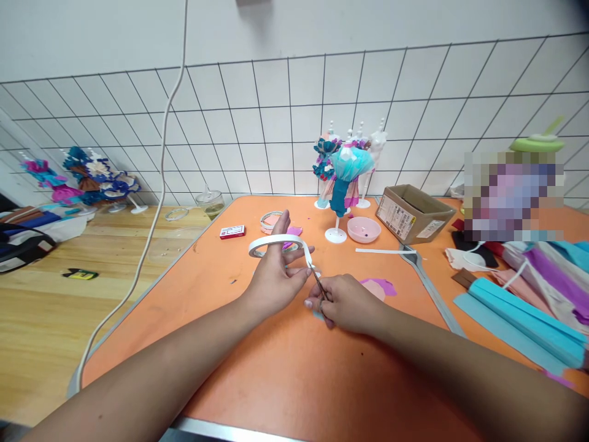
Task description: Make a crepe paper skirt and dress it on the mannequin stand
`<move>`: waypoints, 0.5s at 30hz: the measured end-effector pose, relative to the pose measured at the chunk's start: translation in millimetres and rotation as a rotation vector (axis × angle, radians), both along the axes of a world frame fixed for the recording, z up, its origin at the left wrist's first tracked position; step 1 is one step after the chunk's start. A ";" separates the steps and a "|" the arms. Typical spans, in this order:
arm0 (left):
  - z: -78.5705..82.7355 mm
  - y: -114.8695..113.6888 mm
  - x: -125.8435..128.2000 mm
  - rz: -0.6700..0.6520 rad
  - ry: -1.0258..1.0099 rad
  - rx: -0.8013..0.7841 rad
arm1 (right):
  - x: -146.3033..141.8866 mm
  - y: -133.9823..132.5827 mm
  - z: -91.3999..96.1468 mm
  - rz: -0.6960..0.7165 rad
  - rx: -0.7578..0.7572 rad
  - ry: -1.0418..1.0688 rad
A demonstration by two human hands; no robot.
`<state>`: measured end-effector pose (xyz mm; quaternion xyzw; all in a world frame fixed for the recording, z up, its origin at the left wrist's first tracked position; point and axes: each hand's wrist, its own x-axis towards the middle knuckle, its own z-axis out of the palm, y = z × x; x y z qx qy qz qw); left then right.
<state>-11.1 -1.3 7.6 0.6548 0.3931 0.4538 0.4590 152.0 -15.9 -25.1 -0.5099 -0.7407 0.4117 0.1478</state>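
Observation:
My left hand (276,279) holds a white roll of tape (276,244) above the orange table (257,368), fingers closed round the ring, with a strip pulled down to the right. My right hand (347,302) grips small scissors (317,283) whose blades meet that strip. A pink paper piece (380,286) lies just right of my right hand.
Small mannequin stands dressed in blue and pink crepe paper (343,178) stand at the back, with a pink bowl (363,229), cardboard box (411,213), red card pack (232,231) and another tape roll (271,220). Folded crepe paper sheets (524,316) lie right. A white cable (151,215) hangs left.

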 end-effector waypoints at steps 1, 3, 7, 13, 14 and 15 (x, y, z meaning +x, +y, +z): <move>-0.5 0.7 -0.3 0.002 -0.004 -0.007 | 0.5 0.4 0.2 0.008 -0.006 -0.001; -2.0 2.1 -0.6 0.003 -0.006 -0.017 | 1.1 0.6 1.2 0.013 0.038 -0.019; -5.7 4.4 -0.8 -0.006 0.021 -0.018 | 1.8 0.1 3.8 -0.008 0.146 -0.075; -7.1 6.7 -2.2 -0.008 0.063 -0.059 | 5.9 2.8 6.1 0.028 0.108 -0.148; -7.1 7.0 -2.4 -0.015 0.059 -0.069 | 7.0 3.3 6.5 0.049 0.087 -0.144; -7.0 7.4 -2.7 -0.025 0.051 -0.081 | 8.2 3.7 6.9 0.071 0.069 -0.141</move>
